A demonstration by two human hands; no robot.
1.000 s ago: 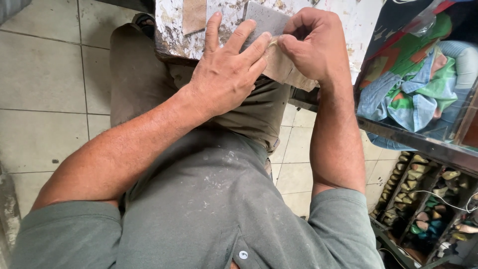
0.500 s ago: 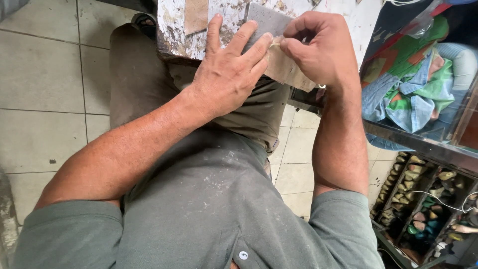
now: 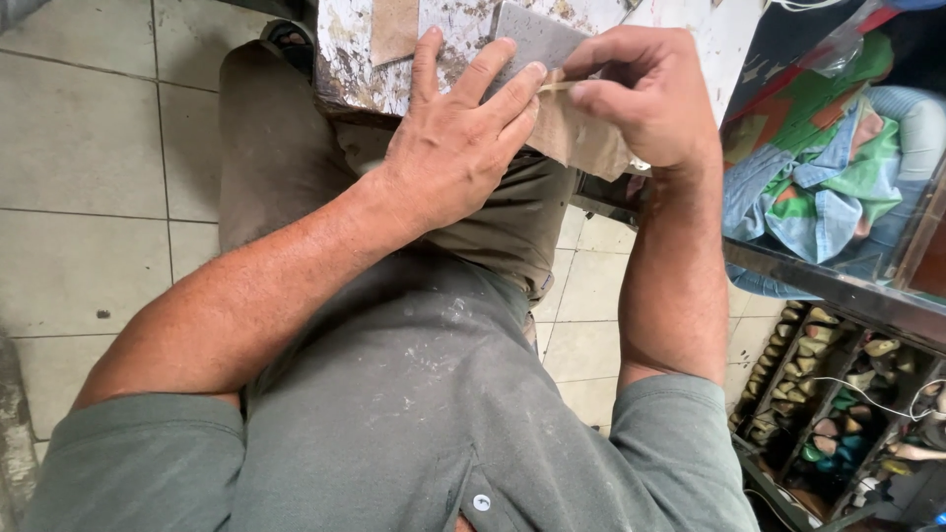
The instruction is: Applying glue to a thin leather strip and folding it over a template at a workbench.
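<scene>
Your left hand (image 3: 455, 148) is lying flat and spread, fingers stretched forward, pressing down on the near edge of the surface (image 3: 340, 59), a worn, paint-spattered board sitting across your knees. Its fingertips are resting on a grey block (image 3: 537, 34) that is lying on the surface, so that hand's grip is wide open and closing on nothing; it is only bearing down. Your right hand (image 3: 645, 99) is working just right of the block, with thumb and forefinger pinched tight on a thin pale stick (image 3: 554, 87), whose free end is pointing left toward the left hand's fingertips. You cannot tell how long the stick is, since most of it is hiding inside the pinch. A tan sheet (image 3: 581, 143) is hanging off the surface's edge just below the block, under the right hand and partly covered by both hands. A second tan piece (image 3: 394, 30) is lying on the surface left of the block, well apart from the stick. To the right of the block, past your right forearm, crumpled cloths (image 3: 823, 167) in green, blue and red are sitting in a dark case, and lower down a rack of small shoe-shaped forms (image 3: 838, 394) is standing on the tiled floor (image 3: 89, 187).
</scene>
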